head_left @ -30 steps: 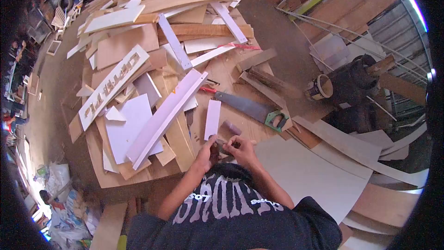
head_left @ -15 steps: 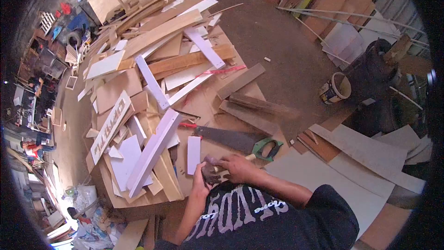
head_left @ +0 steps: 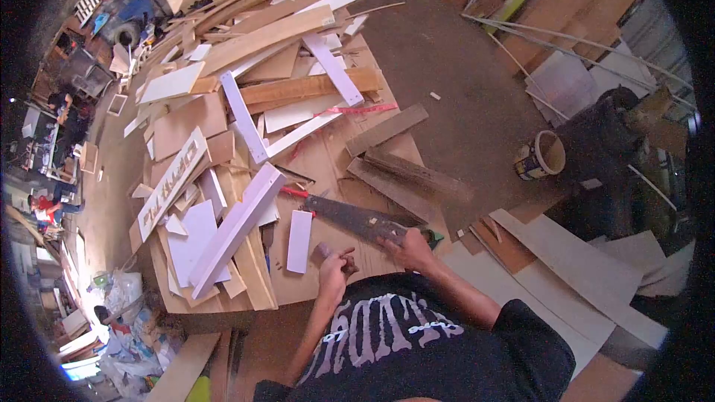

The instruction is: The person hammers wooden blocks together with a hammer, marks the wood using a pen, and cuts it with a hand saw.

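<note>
My left hand (head_left: 334, 274) is above the near edge of the work surface, its fingers curled. A purplish-brown rounded piece (head_left: 322, 250) shows at its fingertips; what else it holds is hidden. My right hand (head_left: 411, 251) is over the handle end of a handsaw (head_left: 350, 217), fingers spread near the blade. It covers most of the saw's green handle. Beside the left hand lies a short white-faced block (head_left: 299, 241), with small dark bits next to it. A red-handled tool (head_left: 293, 191) lies by the saw tip.
A large pile of boards and offcuts (head_left: 257, 45) covers the far left, with a white three-sided frame (head_left: 243, 115) on top. A bucket (head_left: 541, 155) stands on the floor at right. Sheets (head_left: 573, 268) lean and lie at lower right. A person (head_left: 48, 208) is far left.
My hands have moved apart. The right hand has left the left and is now over the saw's handle end; the pale wooden handle it held no longer shows. The view has shifted slightly.
</note>
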### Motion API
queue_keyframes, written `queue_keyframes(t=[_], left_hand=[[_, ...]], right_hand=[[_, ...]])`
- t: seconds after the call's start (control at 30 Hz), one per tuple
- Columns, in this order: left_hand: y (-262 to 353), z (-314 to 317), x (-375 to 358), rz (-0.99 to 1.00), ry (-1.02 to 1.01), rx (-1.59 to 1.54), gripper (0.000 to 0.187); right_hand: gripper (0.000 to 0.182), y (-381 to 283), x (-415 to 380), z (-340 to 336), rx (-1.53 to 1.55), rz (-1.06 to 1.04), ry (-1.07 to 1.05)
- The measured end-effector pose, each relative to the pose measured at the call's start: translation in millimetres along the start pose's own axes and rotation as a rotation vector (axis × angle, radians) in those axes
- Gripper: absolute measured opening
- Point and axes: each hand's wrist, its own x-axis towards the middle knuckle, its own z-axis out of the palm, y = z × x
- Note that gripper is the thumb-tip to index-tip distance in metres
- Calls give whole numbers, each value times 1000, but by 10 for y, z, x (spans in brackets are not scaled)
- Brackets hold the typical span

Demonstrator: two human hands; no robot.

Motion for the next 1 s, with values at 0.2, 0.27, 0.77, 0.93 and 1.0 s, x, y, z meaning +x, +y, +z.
queue_keyframes(t=[0.2,0.27,0.77,0.93,1.0], left_hand=[[94,74,131,91,-76,130,39],[-37,-34,287,115,-116,169,39],[4,1567,864,516,190,409,18],[-461,1943,844,629,515,375,22],[-647,2085,794,502,575,228,25]], right_hand=[[33,9,-358,-178,125,-92,295],[32,-67,-504,-234,67,-210,453],[34,1423,-45,-933,472,-105,638],[35,1864,304,-1461,815,-39,357],[36,1978,438,-1678,772,-159,296]])
